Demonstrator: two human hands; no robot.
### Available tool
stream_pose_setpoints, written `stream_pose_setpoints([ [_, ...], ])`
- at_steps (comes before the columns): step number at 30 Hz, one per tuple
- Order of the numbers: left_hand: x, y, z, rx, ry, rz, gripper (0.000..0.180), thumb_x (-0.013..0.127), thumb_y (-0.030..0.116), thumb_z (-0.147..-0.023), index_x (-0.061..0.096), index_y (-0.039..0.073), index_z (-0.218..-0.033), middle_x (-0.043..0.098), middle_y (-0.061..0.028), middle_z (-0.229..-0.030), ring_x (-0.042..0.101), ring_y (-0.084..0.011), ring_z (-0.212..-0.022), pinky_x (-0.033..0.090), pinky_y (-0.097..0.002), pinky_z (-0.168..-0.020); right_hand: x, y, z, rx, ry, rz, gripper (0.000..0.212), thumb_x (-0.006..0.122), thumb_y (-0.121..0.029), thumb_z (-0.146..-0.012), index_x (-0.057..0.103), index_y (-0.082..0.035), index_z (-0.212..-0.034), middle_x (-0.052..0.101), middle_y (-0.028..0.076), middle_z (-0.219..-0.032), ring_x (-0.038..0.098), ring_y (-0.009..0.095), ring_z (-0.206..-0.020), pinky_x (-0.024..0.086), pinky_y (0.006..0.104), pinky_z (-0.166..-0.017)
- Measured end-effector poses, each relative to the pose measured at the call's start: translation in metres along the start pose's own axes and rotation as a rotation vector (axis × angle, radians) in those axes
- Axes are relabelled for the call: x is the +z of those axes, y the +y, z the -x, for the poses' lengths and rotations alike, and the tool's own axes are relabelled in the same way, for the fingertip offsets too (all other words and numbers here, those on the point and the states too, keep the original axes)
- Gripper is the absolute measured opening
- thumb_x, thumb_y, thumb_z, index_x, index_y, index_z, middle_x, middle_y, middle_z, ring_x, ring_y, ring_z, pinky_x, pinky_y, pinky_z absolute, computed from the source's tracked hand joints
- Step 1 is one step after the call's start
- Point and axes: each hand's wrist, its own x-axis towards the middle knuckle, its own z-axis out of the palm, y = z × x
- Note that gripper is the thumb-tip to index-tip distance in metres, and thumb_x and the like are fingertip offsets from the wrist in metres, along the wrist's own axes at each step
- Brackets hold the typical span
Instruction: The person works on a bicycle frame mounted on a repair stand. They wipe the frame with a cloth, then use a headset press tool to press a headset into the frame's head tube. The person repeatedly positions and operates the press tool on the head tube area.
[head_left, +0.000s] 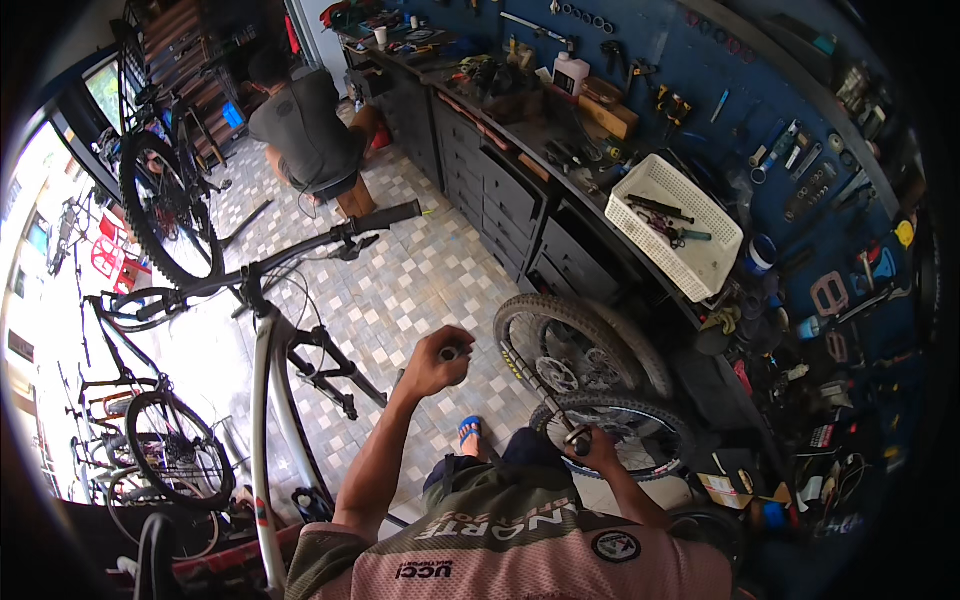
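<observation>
My left hand (436, 364) is raised over the tiled floor, fingers curled round a small round part (450, 353) with a greyish end; its kind is unclear. Lower and to the right, my right hand (600, 452) is closed on a dark object with a rounded metal end (578, 438), mostly hidden by the fingers. Beyond that hand, a bicycle wheel (660, 412) with a knobby tyre lies low, and another wheel (512, 335) leans behind it, its disc rotor showing. To the left of my left hand stands a bike frame (279, 370) with a fork and handlebar.
A dark workbench (450, 110) runs along the right, carrying a white plastic basket (650, 175) of tools. Tools hang on the blue wall (700, 60). Another person (305, 130) crouches on the tiled floor ahead. Several bicycles (180, 440) stand at the left.
</observation>
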Motion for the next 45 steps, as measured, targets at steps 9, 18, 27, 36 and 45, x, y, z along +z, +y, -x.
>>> stream_pose_setpoints([
  [9,-0.014,0.088,-0.253,0.310,-0.109,-0.122,0.029,0.066,0.008,-0.082,0.068,0.000,-0.110,0.073,-0.0099,-0.094,0.071,-0.0196,-0.090,0.056,-0.0334,-0.085,-0.001,-0.073,-0.123,0.030,-0.006,-0.189,0.060,0.093,-0.031,-0.069,0.065,-0.003,-0.114,0.075,0.016,-0.100,0.073,0.033,-0.097,0.056,0.0422,-0.087],
  [18,-0.062,0.029,-0.445,0.205,0.033,-0.060,0.024,0.067,0.012,-0.085,0.071,0.001,-0.107,0.073,-0.0082,-0.091,0.069,-0.0155,-0.087,0.054,-0.0321,-0.081,-0.034,-0.115,-0.304,0.026,-0.063,-0.233,0.061,0.092,-0.030,-0.070,0.068,-0.003,-0.118,0.074,0.017,-0.110,0.072,0.033,-0.105,0.055,0.0416,-0.091],
  [27,-0.158,-0.017,-0.613,0.078,0.441,-0.063,0.021,0.070,0.018,-0.091,0.074,0.000,-0.102,0.073,-0.0061,-0.089,0.064,-0.0121,-0.082,0.051,-0.0285,-0.077,-0.056,-0.140,-0.437,-0.018,-0.111,-0.340,0.057,0.089,-0.021,-0.073,0.065,-0.005,-0.122,0.073,0.011,-0.107,0.070,0.024,-0.099,0.056,0.0389,-0.091],
  [36,-0.149,-0.034,-0.854,0.197,0.285,-0.222,0.035,0.072,0.032,-0.090,0.076,0.002,-0.106,0.077,-0.0189,-0.100,0.075,-0.0293,-0.099,0.056,-0.0389,-0.089,-0.010,-0.128,-0.486,0.169,-0.201,-0.156,0.022,0.072,-0.030,-0.085,0.079,-0.014,-0.098,0.077,0.010,-0.105,0.073,0.028,-0.100,0.058,0.0407,-0.087],
  [45,-0.128,-0.025,-1.079,0.069,-0.016,-1.038,0.034,0.067,0.037,-0.093,0.079,0.010,-0.110,0.076,-0.0173,-0.118,0.072,-0.0348,-0.114,0.058,-0.0440,-0.097,0.067,-0.096,-0.462,0.075,-0.144,0.015,0.018,0.075,-0.023,-0.081,0.079,-0.015,-0.097,0.077,0.004,-0.103,0.073,0.027,-0.098,0.059,0.0393,-0.087],
])
